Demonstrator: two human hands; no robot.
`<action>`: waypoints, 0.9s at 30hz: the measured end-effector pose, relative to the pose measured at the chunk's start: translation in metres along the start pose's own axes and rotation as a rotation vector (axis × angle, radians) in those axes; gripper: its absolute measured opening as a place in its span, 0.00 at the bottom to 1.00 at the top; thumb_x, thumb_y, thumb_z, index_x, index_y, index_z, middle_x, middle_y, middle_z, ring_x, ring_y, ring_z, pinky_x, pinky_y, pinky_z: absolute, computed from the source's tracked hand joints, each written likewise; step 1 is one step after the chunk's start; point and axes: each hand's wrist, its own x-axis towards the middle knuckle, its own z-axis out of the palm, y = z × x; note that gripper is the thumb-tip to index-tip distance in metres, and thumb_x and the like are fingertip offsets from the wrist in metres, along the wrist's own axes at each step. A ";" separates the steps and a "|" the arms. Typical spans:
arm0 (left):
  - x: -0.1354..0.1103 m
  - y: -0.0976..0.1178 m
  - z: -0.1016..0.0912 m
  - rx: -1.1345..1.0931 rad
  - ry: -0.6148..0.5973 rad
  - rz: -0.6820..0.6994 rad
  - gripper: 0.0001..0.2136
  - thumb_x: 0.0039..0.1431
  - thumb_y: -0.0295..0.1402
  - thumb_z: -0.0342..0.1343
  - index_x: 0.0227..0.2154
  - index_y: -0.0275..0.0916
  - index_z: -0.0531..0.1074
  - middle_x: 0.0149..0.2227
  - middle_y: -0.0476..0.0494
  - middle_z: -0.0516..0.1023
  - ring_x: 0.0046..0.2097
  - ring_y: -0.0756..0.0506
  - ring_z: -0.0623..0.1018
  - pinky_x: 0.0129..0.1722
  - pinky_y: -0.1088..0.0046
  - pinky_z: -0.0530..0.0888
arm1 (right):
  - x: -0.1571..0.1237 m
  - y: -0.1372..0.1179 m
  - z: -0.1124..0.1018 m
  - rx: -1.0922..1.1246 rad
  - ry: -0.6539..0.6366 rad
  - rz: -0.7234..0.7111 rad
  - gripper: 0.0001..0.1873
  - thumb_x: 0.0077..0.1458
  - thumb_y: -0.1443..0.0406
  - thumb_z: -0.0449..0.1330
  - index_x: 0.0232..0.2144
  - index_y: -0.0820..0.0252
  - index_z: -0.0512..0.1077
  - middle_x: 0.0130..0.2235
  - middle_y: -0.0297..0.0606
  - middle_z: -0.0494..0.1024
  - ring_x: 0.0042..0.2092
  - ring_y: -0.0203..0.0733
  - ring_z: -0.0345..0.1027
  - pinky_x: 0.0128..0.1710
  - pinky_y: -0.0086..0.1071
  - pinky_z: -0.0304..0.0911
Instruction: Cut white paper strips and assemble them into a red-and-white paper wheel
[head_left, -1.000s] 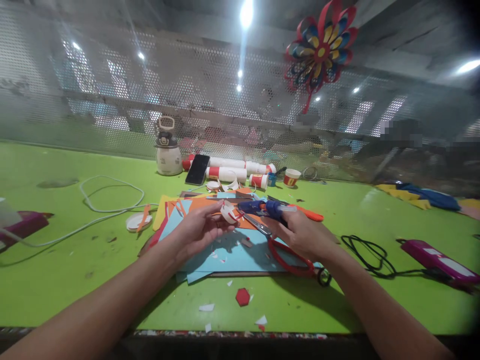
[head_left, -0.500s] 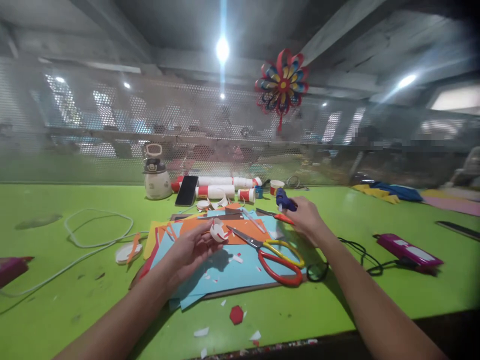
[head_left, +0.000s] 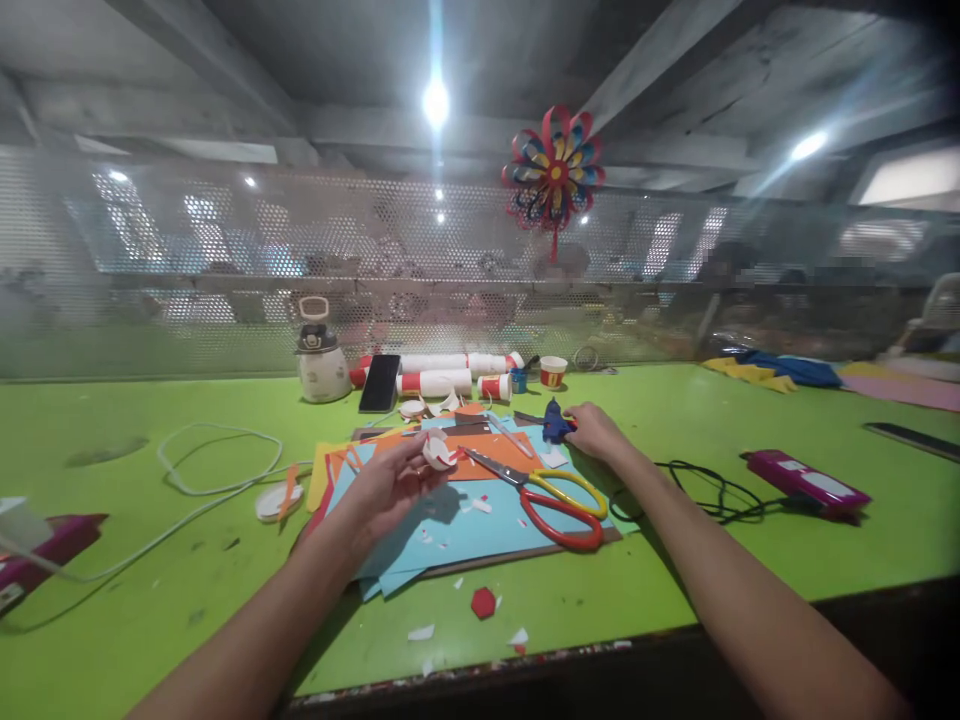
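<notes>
My left hand [head_left: 394,487] is closed on a small curled piece of white paper cup [head_left: 438,452] with red marks, pinched between thumb and fingers above the paper sheets. My right hand [head_left: 598,432] grips a dark blue hot glue gun [head_left: 555,422] at its rear, low over the right edge of the stack; the fingertips are partly hidden. Between the hands lie large scissors [head_left: 517,478] with one red and one yellow handle, blades pointing left. Under them are light blue sheets [head_left: 457,535] and orange paper [head_left: 480,466], scattered with cut scraps.
Stacked paper cups [head_left: 435,383], a phone [head_left: 379,383], a white pot-shaped container [head_left: 323,370] and a single cup [head_left: 553,372] stand at the back. A purple power strip [head_left: 806,483] with black cord lies right. A white cable [head_left: 217,490] loops left. A red hexagon [head_left: 483,602] lies near the front edge.
My right hand has brought the glue gun down and slightly left, toward the paper stack. My left hand still holds the cup piece in nearly the same place. The view has shifted slightly.
</notes>
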 end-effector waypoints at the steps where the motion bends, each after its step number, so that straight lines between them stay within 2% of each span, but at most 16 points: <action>1: 0.000 0.001 -0.001 0.001 0.005 0.003 0.08 0.56 0.29 0.54 0.35 0.28 0.73 0.28 0.38 0.76 0.30 0.46 0.78 0.32 0.71 0.76 | -0.002 -0.001 -0.003 -0.007 0.025 -0.001 0.14 0.59 0.63 0.56 0.48 0.60 0.67 0.49 0.41 0.71 0.45 0.43 0.69 0.42 0.42 0.67; 4: 0.001 0.003 -0.003 -0.005 0.003 0.027 0.07 0.56 0.28 0.53 0.34 0.29 0.73 0.28 0.38 0.76 0.29 0.47 0.77 0.31 0.71 0.76 | -0.012 -0.014 -0.016 -0.013 0.103 -0.033 0.15 0.59 0.63 0.56 0.48 0.61 0.67 0.49 0.41 0.70 0.46 0.44 0.69 0.43 0.44 0.66; 6: 0.000 0.005 -0.003 -0.010 0.014 0.038 0.07 0.56 0.28 0.53 0.33 0.30 0.73 0.26 0.40 0.75 0.27 0.48 0.77 0.31 0.70 0.76 | -0.024 -0.034 -0.025 0.011 0.116 -0.144 0.12 0.59 0.62 0.55 0.44 0.61 0.69 0.47 0.40 0.72 0.44 0.43 0.69 0.43 0.43 0.65; 8: -0.001 0.006 -0.002 -0.005 0.033 0.029 0.06 0.56 0.27 0.53 0.33 0.30 0.73 0.25 0.41 0.75 0.27 0.48 0.76 0.31 0.71 0.76 | -0.040 -0.058 -0.031 0.057 0.086 -0.318 0.09 0.60 0.64 0.54 0.37 0.62 0.72 0.40 0.38 0.75 0.42 0.40 0.69 0.42 0.36 0.64; 10: -0.002 0.008 -0.001 -0.001 0.034 0.030 0.06 0.56 0.27 0.53 0.33 0.30 0.73 0.25 0.42 0.74 0.27 0.48 0.76 0.30 0.72 0.76 | -0.059 -0.083 -0.032 0.098 0.025 -0.497 0.11 0.59 0.65 0.53 0.31 0.61 0.75 0.35 0.37 0.76 0.38 0.37 0.69 0.38 0.29 0.61; 12: -0.002 0.008 0.000 -0.002 0.018 0.041 0.06 0.56 0.28 0.53 0.33 0.30 0.73 0.25 0.43 0.73 0.26 0.50 0.74 0.30 0.72 0.76 | -0.075 -0.101 -0.031 0.114 -0.032 -0.634 0.11 0.58 0.65 0.55 0.29 0.60 0.76 0.33 0.38 0.77 0.36 0.38 0.69 0.35 0.28 0.59; 14: -0.002 0.008 0.001 0.003 -0.001 0.043 0.06 0.56 0.28 0.54 0.33 0.30 0.73 0.25 0.43 0.73 0.25 0.50 0.74 0.32 0.71 0.76 | -0.086 -0.113 -0.029 0.103 -0.081 -0.712 0.10 0.54 0.65 0.57 0.26 0.62 0.77 0.31 0.41 0.77 0.34 0.40 0.69 0.32 0.30 0.57; 20: -0.004 0.006 0.001 0.013 -0.033 0.034 0.07 0.55 0.29 0.56 0.32 0.29 0.73 0.23 0.47 0.70 0.23 0.53 0.70 0.33 0.70 0.77 | -0.092 -0.123 -0.032 0.028 -0.168 -0.778 0.09 0.51 0.71 0.57 0.26 0.67 0.77 0.33 0.51 0.79 0.32 0.45 0.70 0.27 0.31 0.52; 27: -0.003 0.005 0.001 0.042 -0.030 0.022 0.06 0.55 0.29 0.55 0.33 0.31 0.74 0.23 0.46 0.71 0.26 0.51 0.74 0.33 0.71 0.77 | -0.084 -0.119 -0.029 0.060 -0.208 -0.786 0.11 0.50 0.73 0.55 0.22 0.64 0.75 0.25 0.43 0.77 0.26 0.40 0.66 0.24 0.30 0.49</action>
